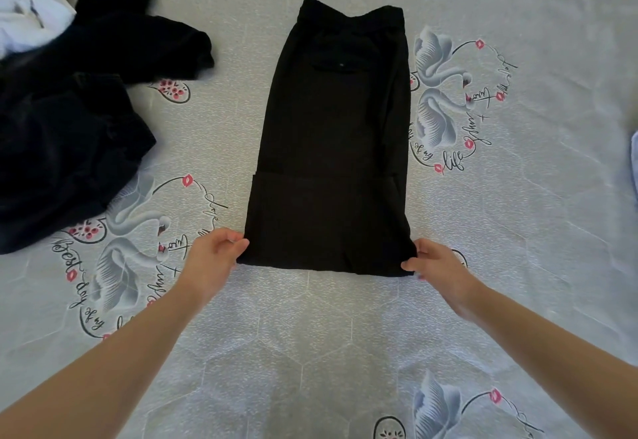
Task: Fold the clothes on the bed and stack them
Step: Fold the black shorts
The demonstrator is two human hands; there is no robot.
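Note:
Black trousers [333, 134] lie flat in the middle of the bed, folded lengthwise, waistband at the far end and a back pocket with a small button showing. The near end is doubled over on itself. My left hand [214, 255] pinches the near left corner of that folded end. At the near right corner my right hand [435, 262] pinches the cloth the same way. Both corners stay low on the sheet.
A heap of dark unfolded clothes [69, 121] lies at the left, with white fabric [27, 14] behind it in the far left corner. The grey bedsheet [310, 352] with swan prints covers the bed. A pale blue item [634, 162] shows at the right edge.

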